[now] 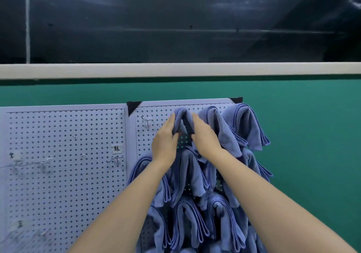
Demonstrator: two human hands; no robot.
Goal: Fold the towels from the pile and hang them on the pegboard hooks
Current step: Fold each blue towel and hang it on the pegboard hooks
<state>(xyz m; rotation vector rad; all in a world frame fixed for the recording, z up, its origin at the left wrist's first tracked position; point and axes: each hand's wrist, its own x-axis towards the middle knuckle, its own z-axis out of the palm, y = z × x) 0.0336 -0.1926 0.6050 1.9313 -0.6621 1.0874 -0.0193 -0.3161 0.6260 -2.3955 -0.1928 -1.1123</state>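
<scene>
A folded blue towel [182,116] drapes over a hook in the top row of the right pegboard [156,112]. My left hand [166,141] grips its left hanging side, thumb curled under the cloth. My right hand [205,137] grips its right hanging side. Two more folded blue towels [242,125] hang to the right in the same row. Several blue towels [187,176] hang in the rows below, partly hidden by my forearms. An empty wire hook [146,119] sticks out at the top left of this board.
The left pegboard [64,174] carries bare wire hooks [115,159] and small paper labels [117,148]. A green wall [312,135] lies behind and to the right. A white ledge [175,70] runs above, with a dark space over it.
</scene>
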